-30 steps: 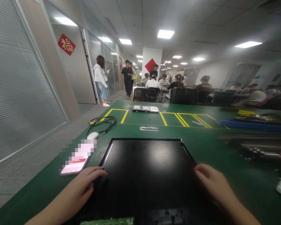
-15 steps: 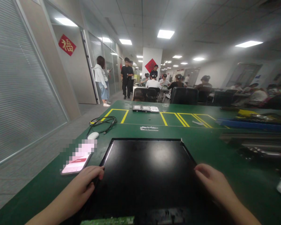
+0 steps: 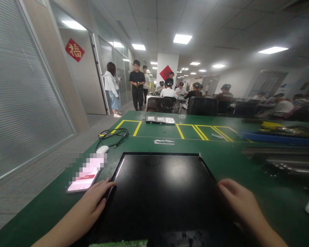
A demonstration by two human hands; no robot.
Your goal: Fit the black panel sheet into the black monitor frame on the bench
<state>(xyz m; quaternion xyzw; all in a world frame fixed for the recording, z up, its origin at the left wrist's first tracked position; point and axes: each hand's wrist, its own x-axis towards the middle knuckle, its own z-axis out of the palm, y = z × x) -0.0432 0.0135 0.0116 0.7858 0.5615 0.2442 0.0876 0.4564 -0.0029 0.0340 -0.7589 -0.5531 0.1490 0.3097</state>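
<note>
Toward the near edge of the green table [image 3: 224, 154], a black panel [image 3: 159, 195] is set with its dark, glossy face turned up, between the left hand [image 3: 96, 200] and the right hand [image 3: 238, 199]. At its near side a green circuit board [image 3: 118, 244] is partly cut off by the bottom of the view.

The panel's left rim is reached from outside by the left fingers [image 3: 108, 185], which are stretched out and slightly bent, their tips laid over the rim; the thumb is held apart, lower along the same side. At the right rim the right thumb is placed with its tip touching or just beside the panel, while the other fingers are curled and partly hidden. Whether the panel is firmly gripped by either hand cannot be told.

Near the table's left edge a lit phone [image 3: 82, 181] is seen just beside the left hand, with a white mouse-like object [image 3: 102, 149] and a looped black cable [image 3: 118, 137] beyond. By the far edge three drives [image 3: 160, 119] are lined up, with a clear cup [image 3: 181, 118] near them.
</note>
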